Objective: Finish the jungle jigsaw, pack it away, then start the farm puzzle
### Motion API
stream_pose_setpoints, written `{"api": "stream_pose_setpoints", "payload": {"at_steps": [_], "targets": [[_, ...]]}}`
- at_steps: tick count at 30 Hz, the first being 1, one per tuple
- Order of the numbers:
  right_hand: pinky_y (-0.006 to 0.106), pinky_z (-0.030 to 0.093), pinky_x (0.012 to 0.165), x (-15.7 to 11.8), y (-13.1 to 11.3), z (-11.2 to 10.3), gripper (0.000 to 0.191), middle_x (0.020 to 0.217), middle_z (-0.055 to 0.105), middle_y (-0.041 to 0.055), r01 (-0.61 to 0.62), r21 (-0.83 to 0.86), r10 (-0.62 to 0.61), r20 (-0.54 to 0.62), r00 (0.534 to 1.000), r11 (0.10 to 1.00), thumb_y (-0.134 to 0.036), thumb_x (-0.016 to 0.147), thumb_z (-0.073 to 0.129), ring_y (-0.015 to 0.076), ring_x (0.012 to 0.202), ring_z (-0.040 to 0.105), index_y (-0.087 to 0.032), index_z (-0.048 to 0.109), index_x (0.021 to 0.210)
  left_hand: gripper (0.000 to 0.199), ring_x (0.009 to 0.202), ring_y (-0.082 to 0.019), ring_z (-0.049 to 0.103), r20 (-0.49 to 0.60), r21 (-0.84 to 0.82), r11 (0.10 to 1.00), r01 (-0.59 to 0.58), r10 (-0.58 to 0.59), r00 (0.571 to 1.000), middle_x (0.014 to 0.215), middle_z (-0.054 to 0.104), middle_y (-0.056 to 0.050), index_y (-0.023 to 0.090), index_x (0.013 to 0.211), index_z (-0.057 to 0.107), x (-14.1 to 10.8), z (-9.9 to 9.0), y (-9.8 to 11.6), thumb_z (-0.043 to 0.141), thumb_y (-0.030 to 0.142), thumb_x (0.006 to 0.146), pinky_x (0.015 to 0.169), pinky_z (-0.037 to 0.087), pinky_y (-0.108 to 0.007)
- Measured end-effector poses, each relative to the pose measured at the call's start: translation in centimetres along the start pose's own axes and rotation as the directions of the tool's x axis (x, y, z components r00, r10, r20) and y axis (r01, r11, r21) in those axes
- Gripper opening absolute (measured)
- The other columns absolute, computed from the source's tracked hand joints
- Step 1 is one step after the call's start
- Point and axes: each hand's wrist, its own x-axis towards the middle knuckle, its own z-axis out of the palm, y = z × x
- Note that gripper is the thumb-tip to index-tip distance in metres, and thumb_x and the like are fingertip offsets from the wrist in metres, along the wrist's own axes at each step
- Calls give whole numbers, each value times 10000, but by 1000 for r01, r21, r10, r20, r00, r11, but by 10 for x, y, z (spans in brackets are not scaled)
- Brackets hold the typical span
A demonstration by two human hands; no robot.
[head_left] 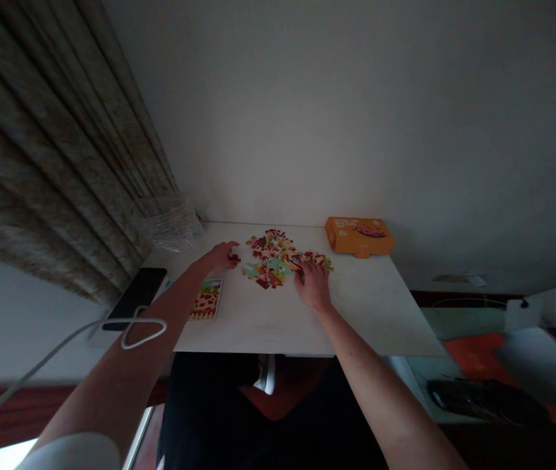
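Note:
Loose jigsaw puzzle pieces (270,251) in red, pink, green and light blue lie in a spread heap on the white table (258,323). At the heap's left side is my left hand (219,256), its index finger reaching forward. A dark red puzzle piece (234,260) is at its fingertips, apart from the heap, and appears gripped low by the thumb side. My right hand (313,282) rests palm down on the heap's right part, fingers apart and touching pieces. Whatever lies under its palm is hidden. Beside my left forearm is a picture card (208,300) with a red-brown pattern, partly covered.
An orange puzzle box (360,236) stands at the back right. A black phone-like slab (136,297) lies at the left edge, with a white cable (147,321) across my left forearm. A clear plastic bag (172,225) sits at the back left beside the curtain (62,124).

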Motion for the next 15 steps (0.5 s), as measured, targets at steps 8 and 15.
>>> {"api": "stream_pose_setpoints", "payload": {"at_steps": [8,15], "targets": [[527,321,1133,0,3,3,327,1252,714,140,23,21,-22,-28,999,1000,-237,968,517,312,1220,592,-187,664,1255,365,654,-187,702,-21,-423,906,26,-39,999,814,767,-60,165,1023,682,-21,-5,9,838,321,732,665,547,-299],[556,303,1152,-2,6,8,284,1189,739,137,53,9,-52,-98,994,999,-267,987,525,311,1192,603,-204,680,1216,318,637,-176,698,138,-619,784,-51,172,975,675,741,-17,164,965,687,-62,23,40,825,347,745,689,538,-286]]}}
